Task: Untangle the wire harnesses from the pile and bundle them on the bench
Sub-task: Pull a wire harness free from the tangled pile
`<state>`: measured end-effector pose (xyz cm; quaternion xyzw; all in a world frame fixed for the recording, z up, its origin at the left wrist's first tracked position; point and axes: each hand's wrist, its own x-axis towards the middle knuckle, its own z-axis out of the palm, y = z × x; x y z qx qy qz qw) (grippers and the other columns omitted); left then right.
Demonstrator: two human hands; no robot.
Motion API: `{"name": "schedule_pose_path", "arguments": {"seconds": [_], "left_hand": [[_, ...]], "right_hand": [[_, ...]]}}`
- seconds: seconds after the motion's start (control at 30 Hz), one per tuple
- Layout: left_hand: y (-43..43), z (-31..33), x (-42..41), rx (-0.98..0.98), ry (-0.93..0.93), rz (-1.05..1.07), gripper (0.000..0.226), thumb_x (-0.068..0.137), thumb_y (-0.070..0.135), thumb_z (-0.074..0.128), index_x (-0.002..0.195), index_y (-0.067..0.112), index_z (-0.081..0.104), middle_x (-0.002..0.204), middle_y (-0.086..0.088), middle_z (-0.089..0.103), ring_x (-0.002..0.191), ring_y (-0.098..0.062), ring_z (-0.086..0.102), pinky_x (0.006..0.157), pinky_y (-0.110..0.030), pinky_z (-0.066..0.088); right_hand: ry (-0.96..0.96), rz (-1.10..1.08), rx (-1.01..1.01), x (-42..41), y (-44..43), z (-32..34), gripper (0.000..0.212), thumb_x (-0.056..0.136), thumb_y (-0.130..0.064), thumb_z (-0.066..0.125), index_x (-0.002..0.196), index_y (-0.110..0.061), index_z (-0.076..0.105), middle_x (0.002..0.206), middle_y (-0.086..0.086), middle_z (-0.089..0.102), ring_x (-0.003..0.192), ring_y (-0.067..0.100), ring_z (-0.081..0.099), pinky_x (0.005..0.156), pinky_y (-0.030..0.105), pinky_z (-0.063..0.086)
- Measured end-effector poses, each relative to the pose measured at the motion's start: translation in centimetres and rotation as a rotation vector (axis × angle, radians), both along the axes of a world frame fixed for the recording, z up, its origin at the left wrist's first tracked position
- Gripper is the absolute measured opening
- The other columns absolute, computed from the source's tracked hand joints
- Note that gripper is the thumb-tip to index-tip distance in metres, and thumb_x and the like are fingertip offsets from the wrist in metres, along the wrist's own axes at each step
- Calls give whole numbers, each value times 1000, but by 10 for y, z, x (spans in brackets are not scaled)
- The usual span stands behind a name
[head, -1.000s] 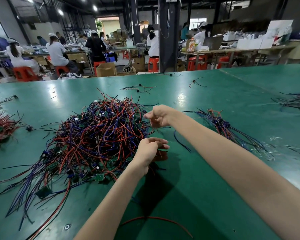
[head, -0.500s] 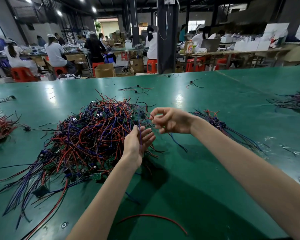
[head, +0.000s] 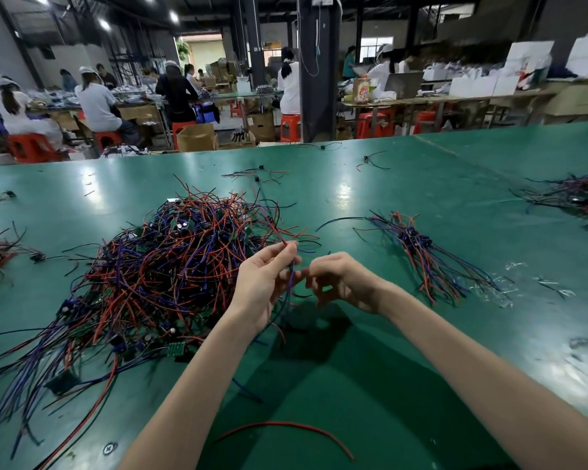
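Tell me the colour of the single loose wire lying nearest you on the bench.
The loose wire is red; the head view shows it best.

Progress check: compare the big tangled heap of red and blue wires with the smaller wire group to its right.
The tangled heap of red and blue wires is far larger than the smaller wire group. The heap's wires cross every way and mound up; the group's lie flatter, fanning from one dark cluster. The left hand pinches strands at the heap's edge; no hand touches the group. Both lie on the green bench.
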<state>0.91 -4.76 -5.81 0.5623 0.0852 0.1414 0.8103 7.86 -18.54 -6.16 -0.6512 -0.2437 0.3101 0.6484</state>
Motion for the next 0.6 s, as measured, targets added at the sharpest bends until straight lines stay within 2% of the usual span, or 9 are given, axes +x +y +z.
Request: {"name": "schedule_pose_path", "arguments": {"seconds": [0.1, 0.2, 0.3, 0.47, 0.6], "left_hand": [[-3, -5, -1, 168, 29, -19, 21, 82, 14, 70, 99, 2, 68, 76, -8, 68, 61, -13, 57, 58, -23, 55], [-5, -10, -2, 259, 57, -43, 26, 80, 8, 72, 103, 2, 61, 64, -1, 68, 49, -6, 57, 48, -18, 49], [-6, -15, -1, 338, 75, -64, 29, 79, 6, 73, 101, 8, 53, 57, 6, 66, 52, -1, 60, 49, -16, 48], [-7, -15, -2, 311, 71, -99, 24, 86, 12, 67, 106, 3, 56, 76, -7, 72, 61, -8, 66, 52, -21, 52], [-9, -18, -1, 408, 80, -80, 15, 89, 11, 63, 103, 6, 59, 81, -9, 66, 69, -12, 62, 63, -27, 55]], "right_hand": [[58, -89, 123, -2, 3, 2, 20, 91, -17, 48, 76, -13, 61, 63, -2, 51, 52, 10, 45, 46, 22, 41], [-14, -193, 82, -3, 7, 0, 12, 88, -13, 62, 77, -10, 63, 58, -2, 54, 48, 7, 45, 39, 19, 38], [-24, -223, 35, -4, 6, -3, 10, 84, -9, 67, 74, -10, 67, 58, 1, 57, 48, 8, 47, 40, 19, 38], [-4, -284, 69, -3, 4, -3, 10, 83, -10, 69, 73, -10, 68, 55, -3, 61, 50, 8, 49, 40, 18, 41], [8, -355, 63, -2, 6, -4, 15, 83, -9, 68, 69, -8, 66, 52, -4, 59, 44, 5, 47, 39, 17, 39]]}}
